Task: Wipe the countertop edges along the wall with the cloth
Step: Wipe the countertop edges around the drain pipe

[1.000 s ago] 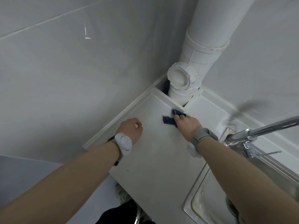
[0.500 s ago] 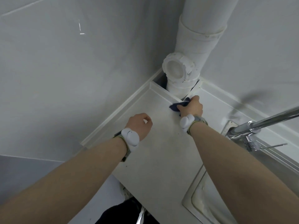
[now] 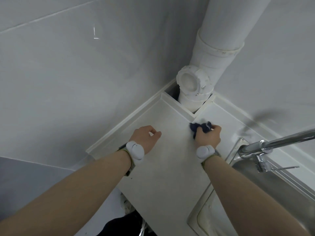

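Observation:
My right hand (image 3: pixel 208 137) grips a bunched dark blue cloth (image 3: pixel 199 127) on the white countertop (image 3: pixel 163 167), just below the corner of the raised lip that boxes in the pipe. My left hand (image 3: pixel 144 137) rests on the countertop to the left, fingers loosely curled and holding nothing. The raised edge strip (image 3: pixel 126 124) runs along the left wall, and a second strip (image 3: pixel 255 114) follows the right wall. Both wrists wear white bands.
A thick white drain pipe (image 3: pixel 211 65) with a round cap (image 3: pixel 189 82) fills the corner. A chrome faucet (image 3: pixel 265 147) reaches in from the right over a steel sink (image 3: pixel 221 217). Grey tiled walls meet at the corner. The countertop's front edge drops off at lower left.
My right hand has drawn back from the pipe corner toward me with the cloth, which is now more bunched. My left hand has hardly moved.

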